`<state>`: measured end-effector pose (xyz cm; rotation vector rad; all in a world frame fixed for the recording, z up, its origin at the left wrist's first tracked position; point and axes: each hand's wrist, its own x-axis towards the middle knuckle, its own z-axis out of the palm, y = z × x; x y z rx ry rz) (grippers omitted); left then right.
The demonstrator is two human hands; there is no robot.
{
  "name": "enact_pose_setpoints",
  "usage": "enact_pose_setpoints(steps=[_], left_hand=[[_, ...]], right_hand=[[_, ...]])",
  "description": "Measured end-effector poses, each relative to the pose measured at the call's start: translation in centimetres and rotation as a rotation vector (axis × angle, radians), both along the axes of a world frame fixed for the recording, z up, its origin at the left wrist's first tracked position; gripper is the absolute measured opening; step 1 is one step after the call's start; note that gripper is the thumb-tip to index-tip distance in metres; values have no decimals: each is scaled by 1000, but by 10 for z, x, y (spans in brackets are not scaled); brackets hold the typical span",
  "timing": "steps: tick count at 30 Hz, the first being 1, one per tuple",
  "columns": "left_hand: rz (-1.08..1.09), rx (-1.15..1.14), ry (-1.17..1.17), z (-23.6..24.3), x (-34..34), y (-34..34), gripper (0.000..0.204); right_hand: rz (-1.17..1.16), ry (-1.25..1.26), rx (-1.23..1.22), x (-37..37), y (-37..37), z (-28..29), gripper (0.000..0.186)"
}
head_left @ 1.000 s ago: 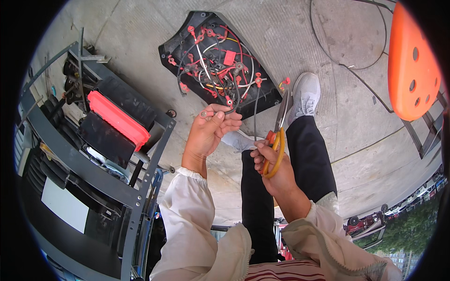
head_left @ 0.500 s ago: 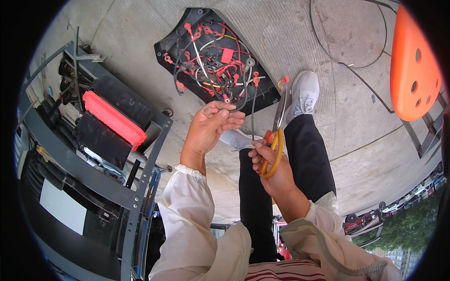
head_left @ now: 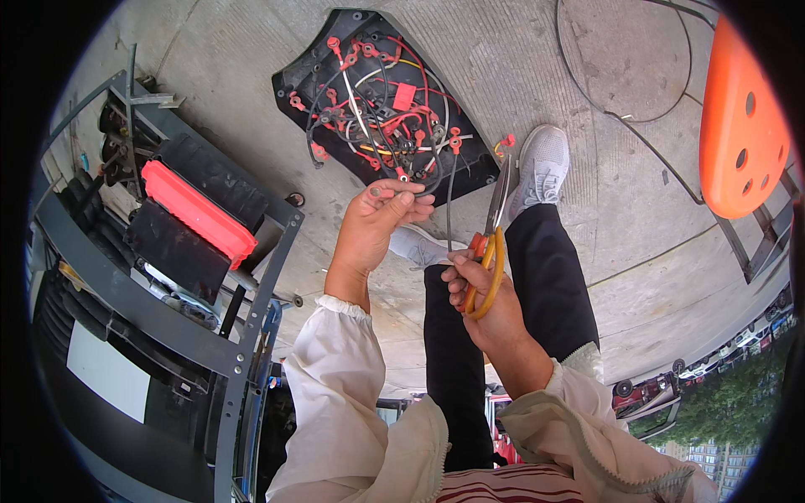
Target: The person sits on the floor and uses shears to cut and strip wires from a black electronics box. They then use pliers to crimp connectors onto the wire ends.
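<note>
My left hand point(head_left: 362, 228) is closed in a pinch on a black cable; a red-sleeved lug point(head_left: 382, 194) sticks out beside the thumb. This cable curves up from the fingers over the heap of wires. My right hand point(head_left: 496, 317) grips scissors point(head_left: 501, 270) with orange-yellow handles, blades pointing away from me. Between its thumb and fingers it also pinches the lower end of a thin dark cable point(head_left: 450, 201), whose upper end has a red lug. Beyond both hands, a black plastic tray point(head_left: 289, 75) holds tangled red, black, white and yellow wires with ring lugs.
At left stands a grey metal frame point(head_left: 277, 281) with black boxes and a red cover point(head_left: 199, 216). An orange plastic seat point(head_left: 738, 126) with holes is at right, near a thin black cable on the concrete floor. My shoe point(head_left: 541, 163) is beside the tray.
The view has shifted slightly. A grey ring lug above my left hand seems to have come down closer to the fingers. Both hands keep their hold.
</note>
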<state>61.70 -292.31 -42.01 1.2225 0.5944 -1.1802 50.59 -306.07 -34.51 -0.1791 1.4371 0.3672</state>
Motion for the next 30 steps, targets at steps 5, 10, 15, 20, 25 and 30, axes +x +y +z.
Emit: enact_pose_setpoints(steps=[5,10,15,20,25,30], left_hand=[[135,-40,-23,-1,-3,-2,14],[214,-66,6,2,-1,-1,15],[252,-31,-9,-1,-1,4,20],[281,-47,2,-2,-2,10,21],[263,-25,20,1,-5,15,19],[291,-20,6,2,-5,21,18]], right_hand=[[14,-4,-3,0,-1,0,13],[10,-8,-7,0,1,1,14],[59,-46,-4,-1,2,1,15],[108,-135,-28,3,6,4,20],[189,-203,-113,12,9,14,23],[589,-155,-101,6,4,10,32]])
